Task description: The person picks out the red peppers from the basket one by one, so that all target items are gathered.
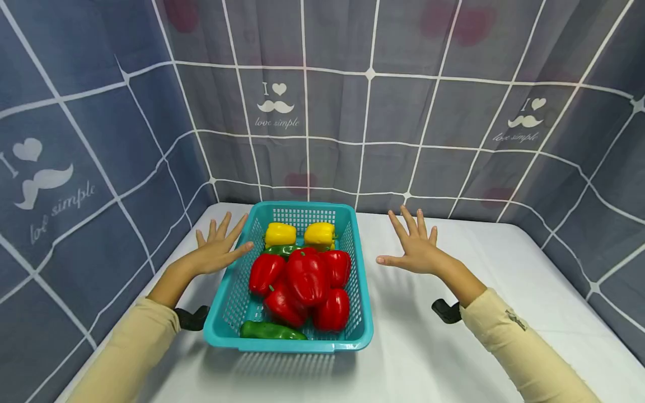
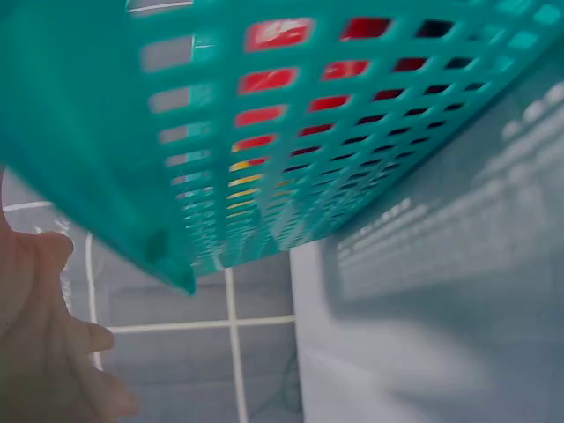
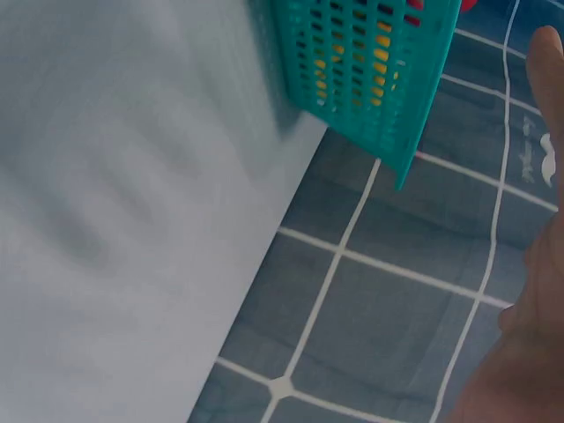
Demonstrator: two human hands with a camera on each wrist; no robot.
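Note:
A teal plastic basket stands on the white table, holding several bell peppers. Red bell peppers are heaped in its middle, and two yellow bell peppers lie at the far end. One long green pepper lies along the near side; more green shows partly hidden behind the red ones. My left hand hovers with spread fingers by the basket's left rim, holding nothing. To the right of the basket, my right hand is held over the table, fingers spread, apart from everything.
The white table extends on both sides of the basket, more widely on the right. Grey curtain cloth with white lines hangs behind the table and along both sides. Black wrist straps with cameras sit at the sleeve ends.

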